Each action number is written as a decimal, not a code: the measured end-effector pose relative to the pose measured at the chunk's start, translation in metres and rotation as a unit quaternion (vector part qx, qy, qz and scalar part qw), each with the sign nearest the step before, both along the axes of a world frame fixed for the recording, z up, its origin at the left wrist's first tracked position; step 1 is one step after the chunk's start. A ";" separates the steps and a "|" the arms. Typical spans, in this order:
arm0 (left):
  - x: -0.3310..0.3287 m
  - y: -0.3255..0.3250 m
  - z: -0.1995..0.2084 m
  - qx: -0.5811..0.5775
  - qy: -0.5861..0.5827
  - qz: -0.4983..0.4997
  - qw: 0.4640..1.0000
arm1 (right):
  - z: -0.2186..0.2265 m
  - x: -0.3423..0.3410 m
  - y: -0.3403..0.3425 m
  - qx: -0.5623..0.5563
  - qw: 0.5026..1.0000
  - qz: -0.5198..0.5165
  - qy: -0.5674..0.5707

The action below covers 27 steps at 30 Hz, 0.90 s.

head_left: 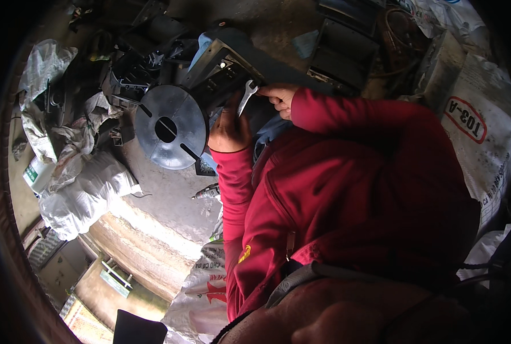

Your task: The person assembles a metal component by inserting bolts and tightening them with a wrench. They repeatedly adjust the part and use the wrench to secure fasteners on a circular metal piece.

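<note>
My left hand (228,133) is closed, its fingers partly in shadow. A silver open-ended wrench (245,100) rises from its fingers with the jaw upward. Close by the jaw is my right hand (281,98): its index finger stretches to the wrench head and the other fingers curl in. Whether it pinches something small there, I cannot make out. Beyond both hands lies a dark metal assembly (218,80) with a squared frame. Left of my left hand, a round grey disc (187,117) with a centre hole and slots stands beside the assembly.
A cordless-looking tool (207,192) lies on the grey floor, near a small black tray (205,167) of small parts. White sacks (89,195) lie at the left, and another printed sack (484,137) stands at the right. Dark bins (344,54) sit at the far side.
</note>
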<state>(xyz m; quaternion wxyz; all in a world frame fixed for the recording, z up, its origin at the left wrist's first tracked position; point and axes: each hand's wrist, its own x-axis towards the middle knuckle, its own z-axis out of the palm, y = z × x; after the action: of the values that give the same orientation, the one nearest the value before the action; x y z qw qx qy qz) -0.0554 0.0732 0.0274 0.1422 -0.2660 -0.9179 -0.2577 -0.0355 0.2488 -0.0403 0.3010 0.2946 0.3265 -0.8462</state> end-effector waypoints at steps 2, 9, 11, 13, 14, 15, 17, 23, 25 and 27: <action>-0.004 -0.003 -0.006 -0.018 0.000 -0.011 1.000 | 0.000 -0.004 -0.005 -0.005 1.000 -0.003 -0.001; -0.004 -0.002 -0.008 0.005 -0.002 -0.009 1.000 | 0.014 -0.001 -0.013 -0.023 0.996 -0.058 0.059; -0.004 -0.003 -0.008 -0.001 -0.016 -0.003 1.000 | 0.016 0.000 -0.014 -0.030 0.996 -0.070 0.053; -0.004 -0.003 -0.008 -0.001 -0.011 -0.004 1.000 | 0.019 0.000 -0.016 -0.032 0.995 -0.079 0.055; -0.005 -0.003 -0.009 0.000 -0.008 -0.005 1.000 | 0.015 0.000 -0.015 -0.039 0.995 -0.068 0.057; -0.006 -0.003 -0.009 -0.001 0.004 -0.008 1.000 | 0.006 0.000 -0.014 -0.045 0.995 -0.058 0.060; -0.007 -0.002 -0.010 -0.003 0.028 -0.013 1.000 | -0.013 0.003 -0.013 -0.083 0.993 -0.051 0.066; -0.005 0.009 -0.010 -0.009 0.014 0.027 0.999 | -0.008 0.004 -0.016 -0.131 0.984 -0.100 0.063; -0.001 0.021 -0.003 -0.040 0.015 0.060 0.997 | 0.002 0.003 -0.016 -0.121 0.986 -0.109 0.044; -0.001 0.028 -0.001 -0.059 0.027 0.075 0.995 | 0.011 0.003 -0.015 -0.108 0.988 -0.098 0.052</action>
<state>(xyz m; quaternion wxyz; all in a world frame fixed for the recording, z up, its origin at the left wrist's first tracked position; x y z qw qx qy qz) -0.0566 0.1008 0.0266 0.1700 -0.2107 -0.9448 -0.1847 -0.0330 0.2340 -0.0288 0.2296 0.2467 0.2176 -0.9160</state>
